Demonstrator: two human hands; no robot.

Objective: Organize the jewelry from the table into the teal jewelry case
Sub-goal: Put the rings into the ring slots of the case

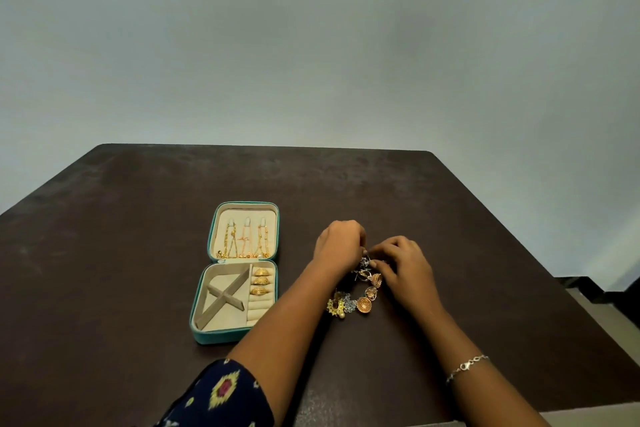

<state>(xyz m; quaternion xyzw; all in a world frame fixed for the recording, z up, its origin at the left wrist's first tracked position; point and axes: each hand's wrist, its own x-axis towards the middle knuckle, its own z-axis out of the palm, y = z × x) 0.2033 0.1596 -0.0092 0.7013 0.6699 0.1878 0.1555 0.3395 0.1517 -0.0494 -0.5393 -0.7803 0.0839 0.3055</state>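
Right of the open teal case point(211, 337), fingers of my left hand point(341, 245) and right hand point(404, 269) pinch the earring pile point(360, 302); the case's lid holds three chains point(242, 240), its base three rings point(260, 281).

An open teal jewelry case point(221, 337) with cream lining lies left of centre on the dark brown worktop point(138, 218). Three gold chains point(242, 239) hang in its lid, and three gold rings point(260, 281) sit in its ring rolls. Just right of it, the left hand point(341, 243) and right hand point(405, 267) pinch the far end of a tangled heap of gold and silver earrings point(353, 302).
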